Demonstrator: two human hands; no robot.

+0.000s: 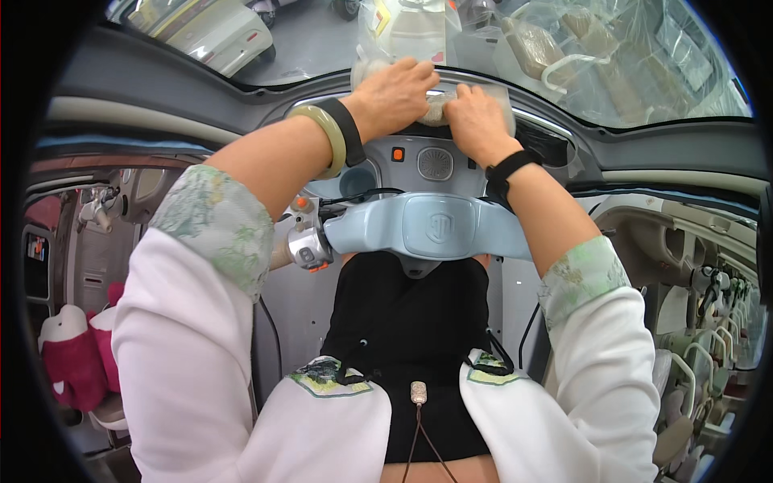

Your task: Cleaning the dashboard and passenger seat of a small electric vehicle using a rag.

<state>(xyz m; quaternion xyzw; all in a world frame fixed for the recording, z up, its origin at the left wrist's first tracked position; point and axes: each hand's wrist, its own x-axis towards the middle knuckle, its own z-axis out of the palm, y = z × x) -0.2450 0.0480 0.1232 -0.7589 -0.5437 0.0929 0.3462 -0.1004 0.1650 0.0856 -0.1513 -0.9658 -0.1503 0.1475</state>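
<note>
My left hand [392, 93] and my right hand [480, 121] reach forward to the dashboard, just below the windscreen. Between them lies a bunched beige-grey cloth [436, 110], rough in texture, and the curled fingers of both hands grip it. A pale, partly see-through sheet [506, 105] shows beside my right hand; whether it joins the cloth cannot be told. Nearer to me, under my forearms, is the light blue handlebar cover [439, 232] of a small enclosed vehicle. My palms and most fingertips are hidden.
On the left handlebar is a switch housing [309, 246] with orange buttons. The dashboard carries a round speaker grille [435, 163] and an orange switch [398, 154]. Beyond the windscreen stand plastic-wrapped seats [537, 51] and a pale vehicle [211, 33]. Red-and-white plush toys [72, 356] sit at left.
</note>
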